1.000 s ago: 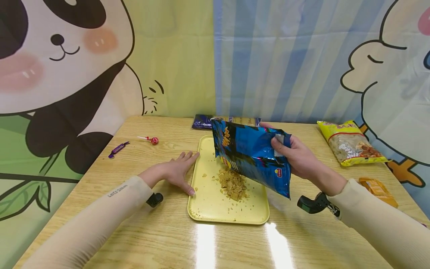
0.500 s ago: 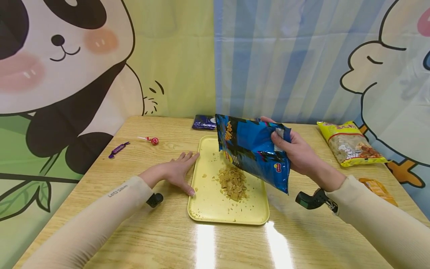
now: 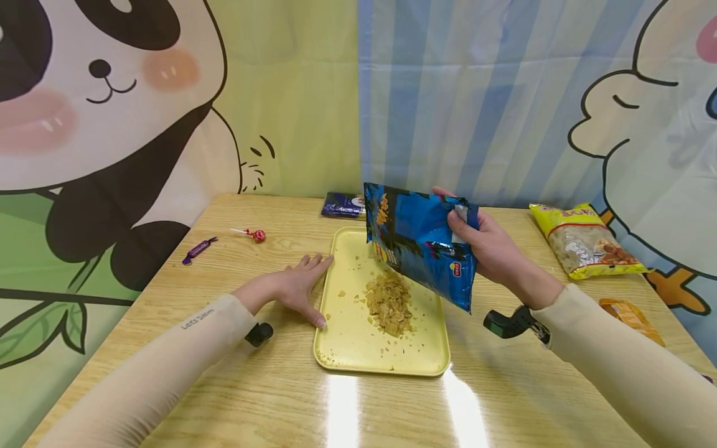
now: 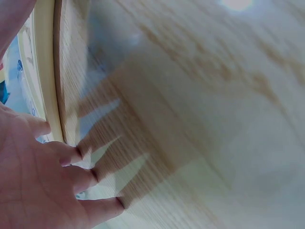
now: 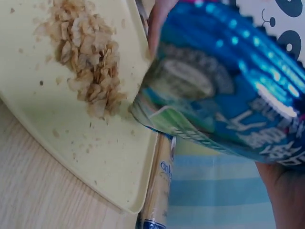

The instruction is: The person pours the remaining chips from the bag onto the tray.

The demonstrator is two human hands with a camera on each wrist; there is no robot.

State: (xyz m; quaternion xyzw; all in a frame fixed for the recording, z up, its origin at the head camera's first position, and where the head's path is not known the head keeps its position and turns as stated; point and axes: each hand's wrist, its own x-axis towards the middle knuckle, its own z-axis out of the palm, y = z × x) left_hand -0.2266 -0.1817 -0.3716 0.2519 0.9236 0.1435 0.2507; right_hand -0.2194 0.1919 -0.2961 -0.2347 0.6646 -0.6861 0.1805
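Note:
My right hand grips a blue chip bag by its right end, thumb on the near side. The bag is tilted, its left end over the yellow tray. A heap of broken chips lies on the tray, with crumbs scattered round it. In the right wrist view the bag hangs beside the heap. My left hand lies with fingers spread, its thumb and fingertips at the tray's left rim. The left wrist view shows its fingertips on the wooden table, close to the tray's edge.
Behind the tray lies a purple packet, partly hidden by the bag. A lollipop and a purple-wrapped candy are at the left. To the right are a yellow snack bag and an orange packet.
My right hand has raised the blue chip bag a little, moving it slightly left in the last half second. The left hand and the tray have stayed in place.

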